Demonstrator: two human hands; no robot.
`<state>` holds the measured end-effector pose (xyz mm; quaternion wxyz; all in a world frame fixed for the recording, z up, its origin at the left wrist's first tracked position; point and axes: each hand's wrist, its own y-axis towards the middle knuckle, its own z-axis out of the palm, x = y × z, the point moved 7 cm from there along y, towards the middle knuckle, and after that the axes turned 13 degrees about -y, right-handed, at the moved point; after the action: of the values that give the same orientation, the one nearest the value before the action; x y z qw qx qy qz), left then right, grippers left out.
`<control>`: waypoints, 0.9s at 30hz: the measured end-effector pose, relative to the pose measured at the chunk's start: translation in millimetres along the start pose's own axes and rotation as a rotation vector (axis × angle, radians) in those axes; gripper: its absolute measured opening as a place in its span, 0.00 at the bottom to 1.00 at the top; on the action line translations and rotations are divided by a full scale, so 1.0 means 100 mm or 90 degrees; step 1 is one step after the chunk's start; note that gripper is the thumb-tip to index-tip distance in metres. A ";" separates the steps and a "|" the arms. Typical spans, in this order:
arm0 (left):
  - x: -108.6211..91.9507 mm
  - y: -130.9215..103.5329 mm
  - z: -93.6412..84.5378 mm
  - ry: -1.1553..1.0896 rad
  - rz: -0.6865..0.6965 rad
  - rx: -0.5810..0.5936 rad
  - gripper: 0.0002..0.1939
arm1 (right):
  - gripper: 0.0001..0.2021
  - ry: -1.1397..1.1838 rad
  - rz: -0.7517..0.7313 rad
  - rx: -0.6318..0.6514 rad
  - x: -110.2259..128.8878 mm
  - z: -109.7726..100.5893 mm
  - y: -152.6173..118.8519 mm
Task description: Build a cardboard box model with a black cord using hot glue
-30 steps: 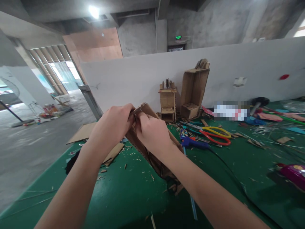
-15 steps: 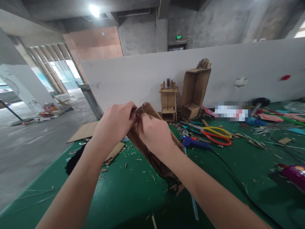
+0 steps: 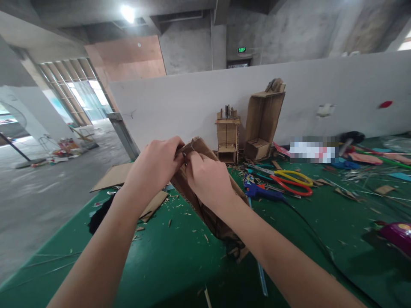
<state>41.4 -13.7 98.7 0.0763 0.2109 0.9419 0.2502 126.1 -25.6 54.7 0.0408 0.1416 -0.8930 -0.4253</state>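
Note:
An open, shallow cardboard box is held up tilted above the table, its upper end between my hands. My left hand is closed over the upper left edge of the box, fingers curled round the cardboard. Inside that upper end, my right hand is closed in a pinch, with a small dark bit of string showing at its fingertips. Black string trails out below the right hand along the box and bunches near its lower end. The tips of both hands are partly hidden.
Two cardboard stands, a small one and a taller one, are by the white partition. Scissors, a blue glue gun with its cord, and cardboard scraps lie on the green table. A purple object is at right.
Almost nothing differs. The right fingers have shifted very slightly at the upper end of the box, and the bunched string below has moved a little.

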 end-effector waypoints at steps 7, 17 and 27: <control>0.00 0.00 0.00 -0.016 0.006 -0.003 0.09 | 0.09 -0.050 0.010 0.006 0.02 -0.01 0.00; 0.00 0.00 0.01 -0.019 0.010 0.000 0.11 | 0.09 -0.058 -0.029 -0.003 0.05 -0.02 0.01; 0.02 0.01 0.02 -0.010 0.015 -0.002 0.09 | 0.11 -0.044 -0.037 0.015 0.04 0.01 0.00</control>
<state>40.6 -10.6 97.4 0.0812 0.2239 0.9382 0.2511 121.9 -26.0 53.9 -0.0043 0.1530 -0.8945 -0.4201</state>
